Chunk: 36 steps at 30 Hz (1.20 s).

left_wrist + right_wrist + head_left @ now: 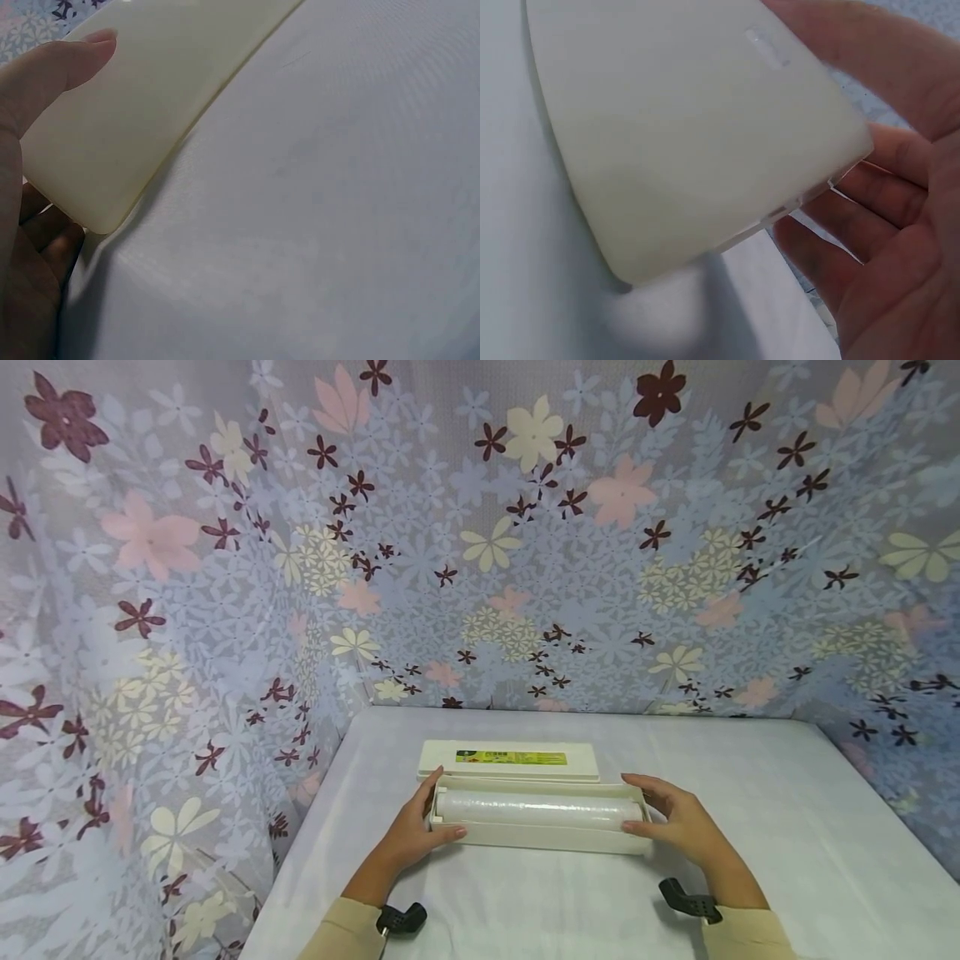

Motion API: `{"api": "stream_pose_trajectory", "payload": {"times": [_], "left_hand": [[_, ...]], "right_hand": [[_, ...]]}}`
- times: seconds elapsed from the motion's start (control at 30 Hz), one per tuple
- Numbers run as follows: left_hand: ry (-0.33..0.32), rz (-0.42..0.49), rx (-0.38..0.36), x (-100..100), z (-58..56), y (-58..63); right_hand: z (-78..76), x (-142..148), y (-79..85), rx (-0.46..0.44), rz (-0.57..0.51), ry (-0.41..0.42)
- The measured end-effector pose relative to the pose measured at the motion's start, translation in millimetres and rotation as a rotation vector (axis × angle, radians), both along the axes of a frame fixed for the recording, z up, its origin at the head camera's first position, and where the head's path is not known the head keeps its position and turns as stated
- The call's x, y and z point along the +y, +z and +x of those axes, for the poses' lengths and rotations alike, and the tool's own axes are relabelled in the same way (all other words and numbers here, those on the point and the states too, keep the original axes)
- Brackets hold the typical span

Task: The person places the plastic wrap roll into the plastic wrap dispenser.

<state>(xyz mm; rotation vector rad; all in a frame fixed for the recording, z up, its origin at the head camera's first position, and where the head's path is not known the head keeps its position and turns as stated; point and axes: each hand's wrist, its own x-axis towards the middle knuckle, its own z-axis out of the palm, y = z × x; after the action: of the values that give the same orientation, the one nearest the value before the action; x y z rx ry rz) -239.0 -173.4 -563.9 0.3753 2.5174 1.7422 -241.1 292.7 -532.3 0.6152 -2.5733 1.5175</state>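
Off-white plastic forms the walls of a long, narrow wrap dispenser box (pixel 540 838), which sits crosswise over the white-covered table (pixel 525 910) in front of the person, its top uncovered. Inside, a roll of clear plastic wrap (pixel 540 808) lies lengthwise, glossy along its upper side and reaching nearly from one end of the box to the other. Just behind the box lies a flat, off-white lid (pixel 510 771), parallel to it, with a yellow-green printed label (pixel 512 758) along its middle; the lettering is too small to read. The right wrist view shows a short slot (pixel 767 49) in the box's wall, near the edge by the thumb.

The left hand (pixel 420 822) grips the box's left end, moderately spread: the thumb lies against the front wall, while the other fingers reach round the end to the back corner. The right hand (pixel 678 818) holds the opposite end in much the same way, thumb at the front upper edge, fingers bent around the end wall and set somewhat apart. Whether the box rests fully on the cloth or is slightly raised, I cannot tell. Beige sleeves (pixel 341 931) cover both forearms, and a flower-printed curtain (pixel 480 568) hangs behind the table.
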Motion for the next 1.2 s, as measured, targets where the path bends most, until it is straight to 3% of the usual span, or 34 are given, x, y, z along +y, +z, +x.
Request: {"api": "stream_pose_trajectory", "payload": {"times": [0.2,0.47,0.7,0.97,1.2], "left_hand": [[0.005,-0.011,0.003,0,-0.9,0.2],[-0.006,-0.007,0.007,0,-0.9,1.4],[-0.012,0.008,0.004,-1,-1.0,-0.1],[-0.010,-0.004,0.012,-1,-1.0,-1.0],[0.002,-0.015,0.018,-1,-0.8,-2.4]], "right_hand": [[2.0,0,-6.6,-0.077,-0.032,0.013],[4.3,-4,-21.9,-0.102,-0.140,0.041],[7.8,-8,-27.8,-0.140,-0.202,0.019],[7.7,-8,-31.3,-0.135,-0.238,0.027],[7.6,-8,-32.7,-0.160,-0.206,-0.019]]}}
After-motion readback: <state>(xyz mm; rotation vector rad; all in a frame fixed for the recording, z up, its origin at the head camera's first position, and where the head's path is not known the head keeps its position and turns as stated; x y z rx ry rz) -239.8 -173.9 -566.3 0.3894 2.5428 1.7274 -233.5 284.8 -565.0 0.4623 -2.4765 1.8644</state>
